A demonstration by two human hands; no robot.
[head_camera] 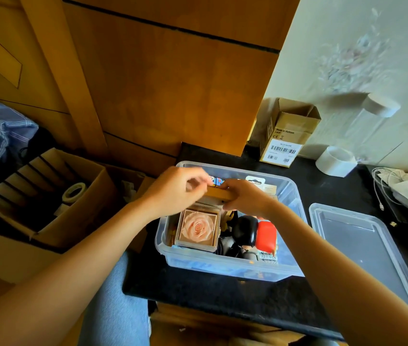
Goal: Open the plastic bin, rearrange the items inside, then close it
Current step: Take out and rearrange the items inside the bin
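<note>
Head view shows us mid-rearranging in the bin (290, 196), lid (362, 248) off: left hand (173, 193) and right hand (245, 198) both gripping the wooden box (219, 194), needing a free spot next.

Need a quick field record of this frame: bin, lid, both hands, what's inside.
bin: clear plastic, open, on the dark countertop
lid: off, lying flat on the countertop to the right of the bin
left hand: over the bin's far end, fingers curled on the wooden box
right hand: grip on the right end of the same wooden box
contents: rose box near left, black object and red object to its right
task stage: rearranging, lid not yet back on
</note>
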